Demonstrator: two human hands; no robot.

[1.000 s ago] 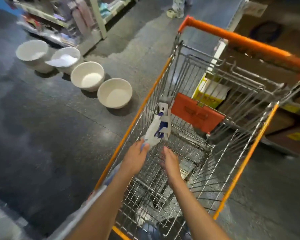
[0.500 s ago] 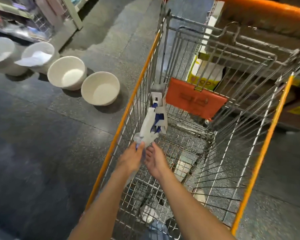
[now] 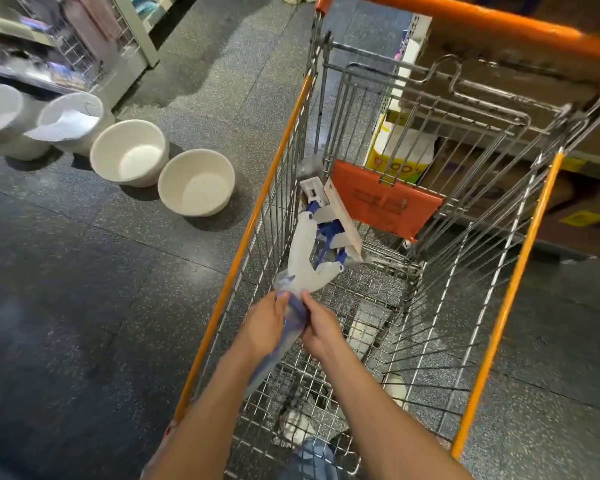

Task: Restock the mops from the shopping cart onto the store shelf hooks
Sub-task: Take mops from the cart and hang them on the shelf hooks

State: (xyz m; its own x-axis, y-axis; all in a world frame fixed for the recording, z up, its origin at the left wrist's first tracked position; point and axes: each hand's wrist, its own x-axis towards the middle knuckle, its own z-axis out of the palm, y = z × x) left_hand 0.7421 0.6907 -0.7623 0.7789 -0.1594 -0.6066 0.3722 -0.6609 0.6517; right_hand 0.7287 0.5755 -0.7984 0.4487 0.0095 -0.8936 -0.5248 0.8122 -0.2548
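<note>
A mop (image 3: 310,251) with a white-and-blue head and a plastic-wrapped handle lies slanted inside the wire shopping cart (image 3: 520,258), its flat head up against the orange child-seat flap. My left hand (image 3: 262,329) grips the wrapped handle from the left. My right hand (image 3: 321,327) holds the same handle from the right, fingers curled around it. The handle runs back under my left forearm and out over the cart's near edge. The store shelf hooks are out of view.
Several white tubs (image 3: 196,181) stand in a row on the dark floor left of the cart. A shelf unit (image 3: 84,46) stands at the far left. Cardboard boxes (image 3: 520,64) and a low shelf sit right of the cart. Pale items (image 3: 362,336) lie on the cart floor.
My right hand has come in from the right and closed on the mop handle beside my left hand. The view has moved closer over the cart.
</note>
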